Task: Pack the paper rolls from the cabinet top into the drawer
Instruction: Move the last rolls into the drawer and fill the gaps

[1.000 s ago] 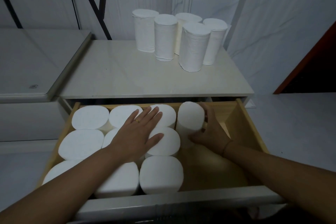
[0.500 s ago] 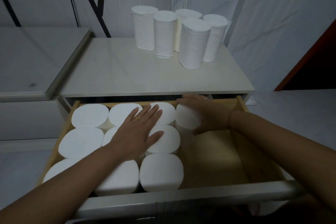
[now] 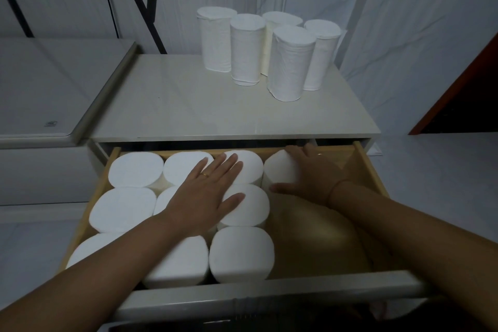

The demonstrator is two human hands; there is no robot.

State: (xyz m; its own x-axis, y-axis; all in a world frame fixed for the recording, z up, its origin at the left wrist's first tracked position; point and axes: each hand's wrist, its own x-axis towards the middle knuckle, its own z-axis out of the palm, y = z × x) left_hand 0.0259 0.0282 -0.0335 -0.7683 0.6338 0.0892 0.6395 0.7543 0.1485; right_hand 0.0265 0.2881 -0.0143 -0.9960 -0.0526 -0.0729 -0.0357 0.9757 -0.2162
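Presently the right hand grips one upright roll at the back of the open drawer. Its fingers curl over the roll's far side and its thumb presses the near side. This roll stands on end just beside the back row of the packed rolls. A thin band circles the right wrist.

The left hand lies flat with fingers spread, palm down on the tops of the packed rolls near the middle of the block. A ring shows on one finger.

The packed rolls number nine, on end in three rows of three, and fill the left part of the drawer. To the right of them the wooden drawer floor is bare.

Beyond the drawer, the counter carries five rolls, all upright and clustered close together at its back right, near the wall.
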